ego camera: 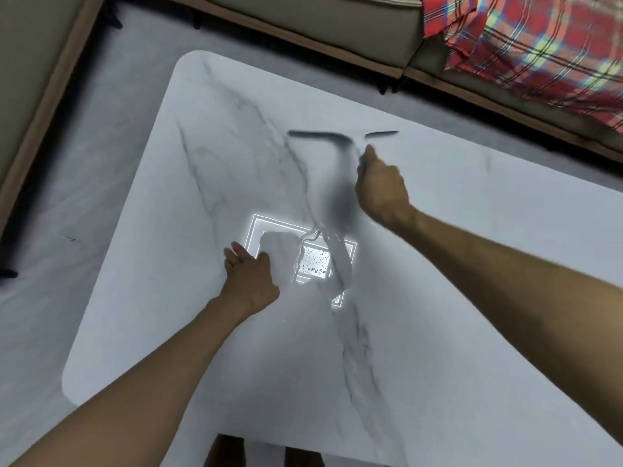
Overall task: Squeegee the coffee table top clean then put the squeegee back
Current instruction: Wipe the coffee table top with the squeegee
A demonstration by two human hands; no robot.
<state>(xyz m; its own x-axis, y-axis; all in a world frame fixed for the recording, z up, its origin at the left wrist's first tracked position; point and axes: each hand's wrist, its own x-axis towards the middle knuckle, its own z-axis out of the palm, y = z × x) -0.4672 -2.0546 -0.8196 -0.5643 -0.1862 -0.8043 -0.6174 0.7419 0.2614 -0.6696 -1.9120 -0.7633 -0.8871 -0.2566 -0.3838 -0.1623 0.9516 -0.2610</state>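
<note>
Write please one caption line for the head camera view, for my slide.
Right hand pulls a motion-blurred squeegee across the marble coffee table; left hand rests on it.

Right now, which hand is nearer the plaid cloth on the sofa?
Right. The right hand grips the blurred squeegee mid-table, below and left of the plaid cloth. The left hand rests flat on the coffee table, farther away.

Glossy marble-look coffee table top (pixel 209 156), wet in the middle; plaid cloth (pixel 539 38).
</note>
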